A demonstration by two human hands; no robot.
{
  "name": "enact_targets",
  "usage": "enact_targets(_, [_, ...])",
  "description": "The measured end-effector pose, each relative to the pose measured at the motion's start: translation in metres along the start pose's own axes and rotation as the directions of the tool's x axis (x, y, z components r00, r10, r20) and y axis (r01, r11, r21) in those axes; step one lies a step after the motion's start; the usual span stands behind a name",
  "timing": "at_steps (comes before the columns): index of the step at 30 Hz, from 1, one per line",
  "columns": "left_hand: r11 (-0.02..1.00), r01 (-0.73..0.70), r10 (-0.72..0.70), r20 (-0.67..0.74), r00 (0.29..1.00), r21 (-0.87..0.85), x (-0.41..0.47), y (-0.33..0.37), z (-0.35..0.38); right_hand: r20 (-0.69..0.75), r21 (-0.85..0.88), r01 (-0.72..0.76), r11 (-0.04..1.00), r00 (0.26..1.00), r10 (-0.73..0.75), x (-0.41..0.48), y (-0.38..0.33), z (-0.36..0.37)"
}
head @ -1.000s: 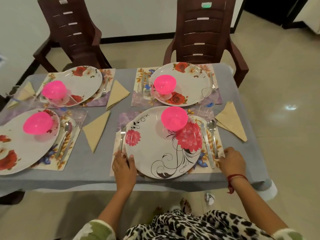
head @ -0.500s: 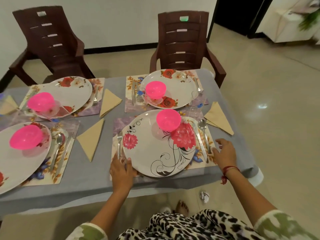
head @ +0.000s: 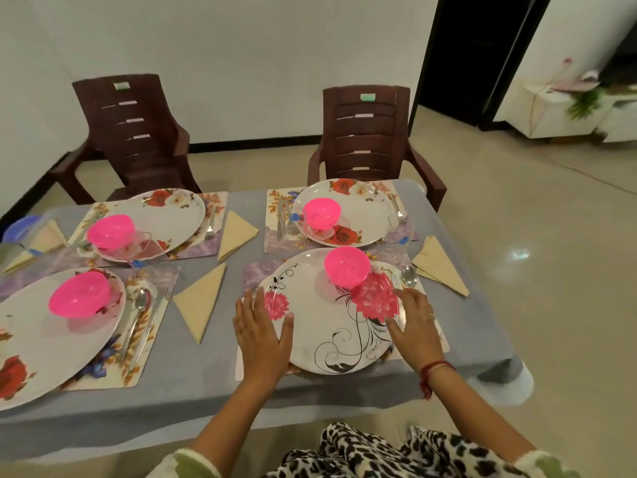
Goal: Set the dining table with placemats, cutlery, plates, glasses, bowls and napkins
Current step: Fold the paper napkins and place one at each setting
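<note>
A white plate (head: 320, 326) with pink flowers and black swirls lies on the near right placemat (head: 253, 270). A pink bowl (head: 346, 265) stands on its far part. My left hand (head: 260, 327) rests flat on the plate's left rim, fingers straight, thumb on the plate. Over the right rim my right hand (head: 412, 322) lies with fingers spread, covering the knife. A spoon (head: 409, 276) shows just beyond it. A beige napkin (head: 439, 267) lies to the right. Three other settings with plates and pink bowls fill the grey table (head: 193, 381).
Two brown chairs (head: 365, 132) stand at the far side. Another folded napkin (head: 201, 301) lies between the near settings. The table's right edge runs close beside the right napkin, with tiled floor (head: 551, 270) beyond. A dark doorway (head: 462, 56) is at the back right.
Both hands moved from the placemat's near corners up onto the plate's left and right rims. The view tilted up, showing more of the chairs and wall.
</note>
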State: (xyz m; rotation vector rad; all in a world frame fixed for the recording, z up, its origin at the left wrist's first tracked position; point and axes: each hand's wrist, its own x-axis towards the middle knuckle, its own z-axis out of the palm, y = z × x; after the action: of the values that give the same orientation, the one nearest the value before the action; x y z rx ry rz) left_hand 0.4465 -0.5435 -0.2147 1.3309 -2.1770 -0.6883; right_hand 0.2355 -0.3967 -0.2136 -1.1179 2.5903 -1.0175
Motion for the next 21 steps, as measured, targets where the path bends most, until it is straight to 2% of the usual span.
enact_targets(4, [0.999,-0.025,0.024,0.03,0.999,0.019,0.002,0.011,-0.002,0.048,-0.012,0.082,0.997,0.996,-0.081,0.016,-0.002,-0.007])
enact_targets(11, [0.998,0.058,-0.058,0.017,0.998,0.02,-0.013,0.026,0.017,0.005,0.028,0.199,0.98,0.98,-0.2,0.038,0.016,-0.029])
enact_targets(14, [0.998,0.068,-0.067,-0.068,0.995,0.009,-0.024,0.046,0.031,0.007,0.072,0.249,0.966,0.968,-0.25,0.045,0.033,-0.041])
enact_targets(18, [0.989,0.148,-0.151,-0.176,0.973,-0.029,-0.038,0.082,0.053,-0.003,0.12,0.357,0.926,0.933,-0.359,0.055,0.058,-0.066])
enact_targets(21, [0.989,0.133,-0.146,-0.281,0.949,-0.067,-0.044,0.107,0.065,0.003,0.166,0.415,0.894,0.907,-0.421,0.062,0.073,-0.08])
